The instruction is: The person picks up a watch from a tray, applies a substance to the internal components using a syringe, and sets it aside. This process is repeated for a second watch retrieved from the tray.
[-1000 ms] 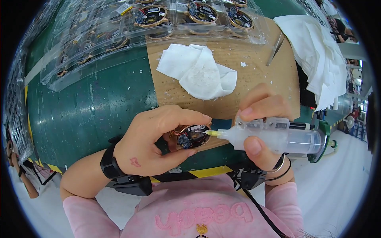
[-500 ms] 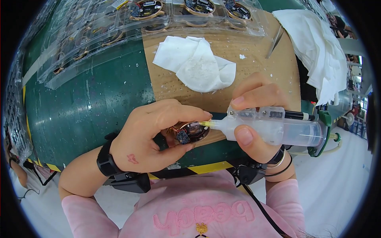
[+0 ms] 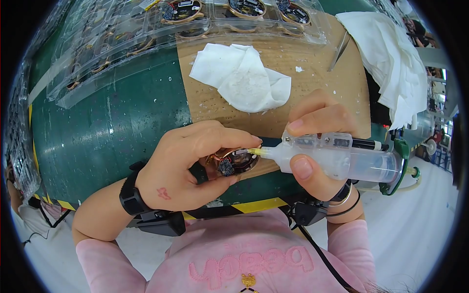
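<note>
Between the thumb and fingers of my left hand (image 3: 188, 166) sits a round watch case (image 3: 239, 162), gold-rimmed, with a dark circuit board inside and thin wires at its left side. My right hand (image 3: 322, 141) is wrapped round a dispensing syringe (image 3: 373, 165), a clear barrel with cloudy content and a green cap at its back end. Its yellow needle tip (image 3: 254, 151) points left and lies at the upper right rim of the case. Whether the tip touches the case, I cannot tell.
A crumpled white cloth (image 3: 249, 80) lies on the brown cardboard (image 3: 312, 53). Tweezers (image 3: 339, 51) rest at its right, by a stack of white wipes (image 3: 391, 63). Clear plastic trays (image 3: 117, 53) with more watch cases (image 3: 245, 8) stand at the back on the green surface (image 3: 112, 132).
The syringe and my right hand have shifted very slightly to the right. My left hand keeps the watch case in nearly the same place.
</note>
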Demonstrator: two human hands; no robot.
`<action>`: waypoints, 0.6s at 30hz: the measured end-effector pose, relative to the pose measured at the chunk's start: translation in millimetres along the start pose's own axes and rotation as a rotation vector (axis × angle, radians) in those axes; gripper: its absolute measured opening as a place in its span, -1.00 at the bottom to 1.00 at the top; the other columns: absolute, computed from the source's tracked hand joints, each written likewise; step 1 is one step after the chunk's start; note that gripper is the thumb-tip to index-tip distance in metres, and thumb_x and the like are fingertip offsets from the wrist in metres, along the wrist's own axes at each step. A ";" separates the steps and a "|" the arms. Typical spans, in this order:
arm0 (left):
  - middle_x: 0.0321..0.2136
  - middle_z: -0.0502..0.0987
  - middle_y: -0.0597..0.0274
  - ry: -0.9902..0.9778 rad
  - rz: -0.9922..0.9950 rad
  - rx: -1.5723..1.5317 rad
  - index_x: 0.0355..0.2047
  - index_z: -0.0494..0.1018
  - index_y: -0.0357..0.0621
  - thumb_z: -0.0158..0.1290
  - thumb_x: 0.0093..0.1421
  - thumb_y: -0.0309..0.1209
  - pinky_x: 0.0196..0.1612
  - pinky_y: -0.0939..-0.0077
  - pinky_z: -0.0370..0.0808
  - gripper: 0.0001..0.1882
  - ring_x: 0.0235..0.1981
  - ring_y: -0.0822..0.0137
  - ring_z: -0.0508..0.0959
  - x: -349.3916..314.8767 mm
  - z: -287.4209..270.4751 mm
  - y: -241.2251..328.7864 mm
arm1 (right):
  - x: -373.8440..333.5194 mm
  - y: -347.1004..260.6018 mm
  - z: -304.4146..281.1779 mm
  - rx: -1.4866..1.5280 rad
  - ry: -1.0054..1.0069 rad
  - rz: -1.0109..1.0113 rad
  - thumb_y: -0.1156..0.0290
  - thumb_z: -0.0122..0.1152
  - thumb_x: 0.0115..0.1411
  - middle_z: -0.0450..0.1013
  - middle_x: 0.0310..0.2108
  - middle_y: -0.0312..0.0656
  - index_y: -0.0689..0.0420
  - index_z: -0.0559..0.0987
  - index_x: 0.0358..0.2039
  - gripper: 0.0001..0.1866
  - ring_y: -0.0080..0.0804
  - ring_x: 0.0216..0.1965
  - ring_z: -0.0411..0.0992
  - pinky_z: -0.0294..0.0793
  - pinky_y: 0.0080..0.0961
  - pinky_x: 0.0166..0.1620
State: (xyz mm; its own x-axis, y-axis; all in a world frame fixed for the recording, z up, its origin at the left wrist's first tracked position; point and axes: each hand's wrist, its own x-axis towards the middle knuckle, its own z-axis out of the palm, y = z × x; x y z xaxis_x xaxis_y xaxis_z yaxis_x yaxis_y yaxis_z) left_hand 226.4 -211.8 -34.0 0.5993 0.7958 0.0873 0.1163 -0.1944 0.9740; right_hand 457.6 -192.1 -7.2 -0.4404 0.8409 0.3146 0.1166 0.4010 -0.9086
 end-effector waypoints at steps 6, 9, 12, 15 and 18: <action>-0.34 0.48 0.22 -0.002 -0.002 0.008 -0.02 0.45 -0.14 0.16 -0.07 -0.65 -0.50 0.66 0.48 -0.48 -0.41 0.42 0.51 0.3 -0.4 0.0 | -0.6 -1.6 0.0 -0.014 0.005 0.002 0.49 0.34 -0.11 0.43 -0.37 -0.11 0.18 0.52 -0.30 -0.70 -0.34 -0.36 0.42 0.40 -0.55 -0.31; -0.35 0.47 0.22 0.002 0.003 0.010 -0.02 0.45 -0.14 0.16 -0.07 -0.65 -0.50 0.66 0.48 -0.48 -0.41 0.41 0.51 0.3 0.2 -0.5 | -1.0 -2.1 -1.1 -0.023 0.004 0.005 0.49 0.34 -0.11 0.43 -0.37 -0.11 0.18 0.52 -0.30 -0.70 -0.34 -0.37 0.42 0.39 -0.55 -0.32; -0.35 0.47 0.22 0.007 0.012 0.012 -0.02 0.45 -0.14 0.16 -0.07 -0.65 -0.51 0.66 0.48 -0.48 -0.42 0.41 0.50 0.2 0.4 -1.0 | -1.0 -1.8 -1.1 -0.025 0.005 0.003 0.49 0.34 -0.11 0.42 -0.37 -0.10 0.18 0.52 -0.30 -0.70 -0.35 -0.37 0.42 0.39 -0.56 -0.32; -0.36 0.47 0.22 0.000 0.004 0.014 -0.02 0.44 -0.14 0.16 -0.07 -0.65 -0.50 0.66 0.48 -0.48 -0.42 0.41 0.50 0.5 -0.4 -0.6 | -1.4 -0.4 -0.8 -0.019 0.006 -0.005 0.49 0.34 -0.11 0.42 -0.37 -0.10 0.18 0.52 -0.30 -0.70 -0.35 -0.38 0.41 0.39 -0.56 -0.33; -0.36 0.47 0.22 0.002 0.006 0.019 -0.02 0.44 -0.14 0.16 -0.07 -0.65 -0.50 0.66 0.48 -0.48 -0.42 0.41 0.50 0.1 -0.4 -1.3 | -4.3 2.5 0.5 -0.141 0.003 -0.018 -0.02 0.32 0.00 0.35 -0.40 -0.13 0.09 0.45 -0.30 -0.53 -0.46 -0.44 0.29 0.26 -0.57 -0.38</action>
State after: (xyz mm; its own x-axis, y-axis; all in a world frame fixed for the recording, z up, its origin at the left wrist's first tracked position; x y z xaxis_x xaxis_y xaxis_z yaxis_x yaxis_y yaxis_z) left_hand 226.0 -211.2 -35.1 0.5985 0.7956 0.0939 0.1272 -0.2101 0.9694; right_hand 459.4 -194.9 -10.9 -0.4413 0.8338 0.3317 0.2328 0.4634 -0.8550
